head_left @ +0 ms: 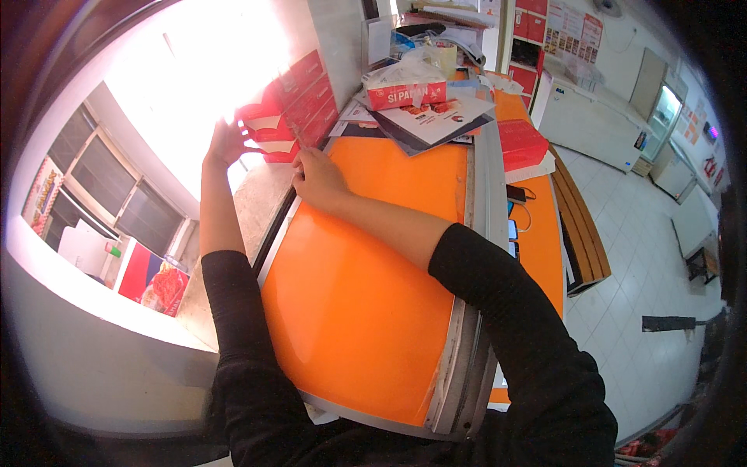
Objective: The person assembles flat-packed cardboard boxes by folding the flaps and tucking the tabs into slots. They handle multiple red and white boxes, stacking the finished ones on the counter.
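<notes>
Boxes of red card are standing stacked at the far left, sitting on a pale ledge beside the wall. Their long axis is seemingly running from near left to far right along that wall; the near ends, showing pale bands between red panels, are facing back toward the person. Glare from the left is washing out the upper left part of the stack, so its outline there is staying unclear.

Left hand is reaching to the left side of the near boxes, its fingers spreading toward them; whether it is gripping, I cannot tell. Right hand is bending its fingers in at the lower right corner of the near end; its fingertips are partly hiding, so I cannot tell if they are pinching anything.

A dark strip is dividing the ledge from the orange counter top, while a grey metal edge is bounding the right. Room for moving is opening widest over the orange surface, between the right forearm and the near edge. Toward the far end, a pile of papers is crowding the counter, with a red-and-white carton resting on it. Beyond the metal edge, another red box is lying.
</notes>
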The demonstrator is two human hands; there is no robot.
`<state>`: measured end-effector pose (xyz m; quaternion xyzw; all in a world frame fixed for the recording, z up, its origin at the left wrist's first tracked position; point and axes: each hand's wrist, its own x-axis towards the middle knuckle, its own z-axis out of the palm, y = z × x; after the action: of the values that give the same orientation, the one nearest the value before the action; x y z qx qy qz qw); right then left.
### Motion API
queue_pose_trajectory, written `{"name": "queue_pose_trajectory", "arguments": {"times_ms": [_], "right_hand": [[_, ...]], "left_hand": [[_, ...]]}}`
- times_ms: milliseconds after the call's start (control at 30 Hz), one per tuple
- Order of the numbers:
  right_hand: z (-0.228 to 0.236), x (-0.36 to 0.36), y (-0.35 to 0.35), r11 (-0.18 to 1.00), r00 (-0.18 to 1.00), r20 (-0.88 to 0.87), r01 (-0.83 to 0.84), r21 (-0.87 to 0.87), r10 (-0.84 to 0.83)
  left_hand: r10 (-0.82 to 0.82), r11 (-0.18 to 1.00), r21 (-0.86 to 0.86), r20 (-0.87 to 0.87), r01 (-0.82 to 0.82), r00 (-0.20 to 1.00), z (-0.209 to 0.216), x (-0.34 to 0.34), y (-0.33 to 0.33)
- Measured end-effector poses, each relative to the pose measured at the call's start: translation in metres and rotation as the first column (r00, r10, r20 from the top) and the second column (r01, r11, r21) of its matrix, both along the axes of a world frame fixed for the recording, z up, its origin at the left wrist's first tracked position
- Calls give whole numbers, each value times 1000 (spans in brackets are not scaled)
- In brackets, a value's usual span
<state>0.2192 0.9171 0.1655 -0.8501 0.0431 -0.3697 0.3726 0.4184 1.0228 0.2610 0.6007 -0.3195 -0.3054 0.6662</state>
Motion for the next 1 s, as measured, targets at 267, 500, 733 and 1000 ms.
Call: {"name": "queue_pose_trajectory", "arguments": {"times_ms": [267,500,733,1000], "right_hand": [[5,-4,-6,996,996,-31,88,-9,-88],[7,-3,-7,997,997,-25,68,-28,-69],[5,-2,-12,998,998,-23,63,-8,-63],[10,-4,-12,998,998,-19,58,17,-58]], "left_hand": [[69,997,29,46,-70,997,-1,-4,-9],[17,997,70,36,-19,999,4,2,-5],[46,992,111,107,-58,993,4,-11,-7],[105,982,142,140,-125,985,-3,3,2]]}}
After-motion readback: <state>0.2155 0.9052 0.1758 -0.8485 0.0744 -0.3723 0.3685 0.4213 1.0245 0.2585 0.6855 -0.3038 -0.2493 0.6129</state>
